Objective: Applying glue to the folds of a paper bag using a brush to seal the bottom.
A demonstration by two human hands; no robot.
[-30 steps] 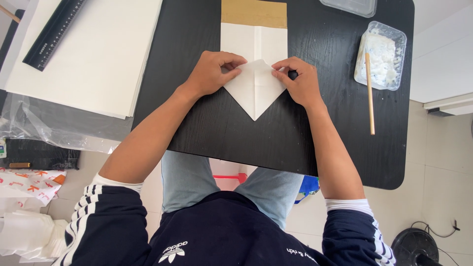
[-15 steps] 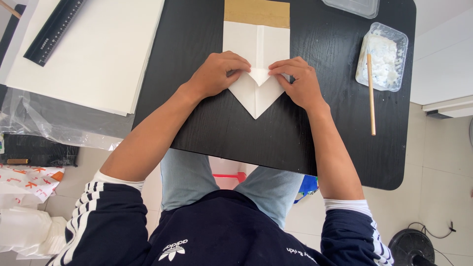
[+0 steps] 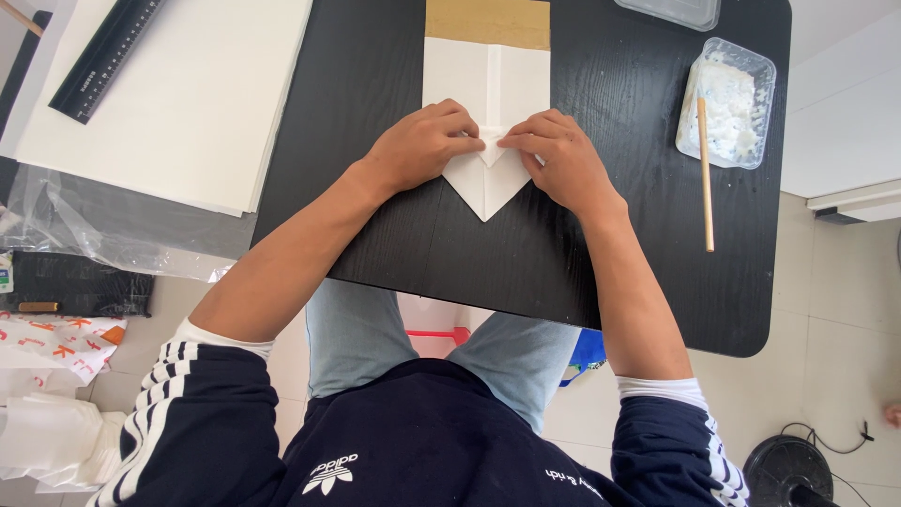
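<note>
left hand (image 3: 422, 145) and right hand (image 3: 558, 155), fingertips now met, pressing flat a small tip fold on pointed white folded paper (image 3: 485, 183) mid black tabletop (image 3: 375, 235).

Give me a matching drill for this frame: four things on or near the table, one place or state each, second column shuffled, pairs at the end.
Things:
1. folded white paper
2. wooden stick
3. black ruler
4. brown card strip

Places or states:
A. lies on the large white sheets at far left
B. pressed under both hands, its point towards the person
C. at the far table edge, past the paper
D. leans out of the clear tray of white paste

Pairs: 1-B, 2-D, 3-A, 4-C. The left hand and the right hand meet fingertip to fingertip on the paper's small centre fold.
</note>
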